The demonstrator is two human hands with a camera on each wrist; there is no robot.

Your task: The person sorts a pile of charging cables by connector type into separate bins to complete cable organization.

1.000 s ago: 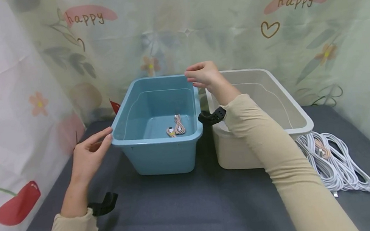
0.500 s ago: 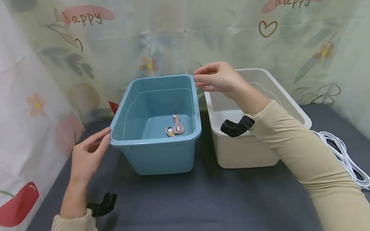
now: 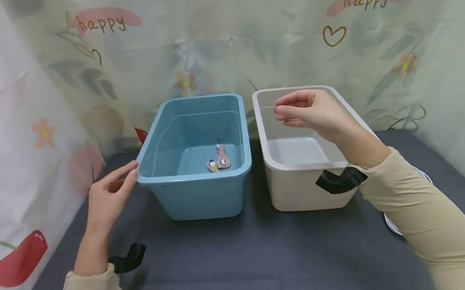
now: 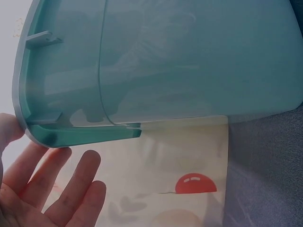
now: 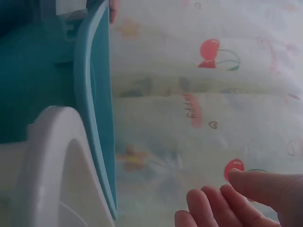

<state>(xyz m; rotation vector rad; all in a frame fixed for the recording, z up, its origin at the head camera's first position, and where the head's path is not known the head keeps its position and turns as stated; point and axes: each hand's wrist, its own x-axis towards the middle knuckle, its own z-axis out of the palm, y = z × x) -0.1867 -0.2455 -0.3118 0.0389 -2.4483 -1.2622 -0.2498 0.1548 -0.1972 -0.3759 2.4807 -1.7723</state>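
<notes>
My left hand (image 3: 107, 200) pinches the near-left corner of the blue plastic tub's rim (image 3: 195, 177). In the left wrist view, the thumb lies at one side of that rim (image 4: 21, 94) and the fingers at the other. Inside the tub lie small bundled USB cables (image 3: 222, 158), pinkish, one with a yellowish plug end. My right hand (image 3: 312, 109) hovers over the white plastic tub (image 3: 302, 189), fingers loosely bent and nothing between them. The right wrist view shows its thumb and fingertips (image 5: 196, 201) apart.
White coiled cables (image 3: 392, 226) lie on the dark cloth right of the white tub, mostly hidden behind my right sleeve. The two tubs stand side by side with a narrow gap. A printed curtain (image 3: 204, 47) closes off the back and sides.
My right hand has moved rightward and toward me, from the blue tub's far-right corner to over the white tub. The right arm now covers most of the white cables. My left hand stays put.
</notes>
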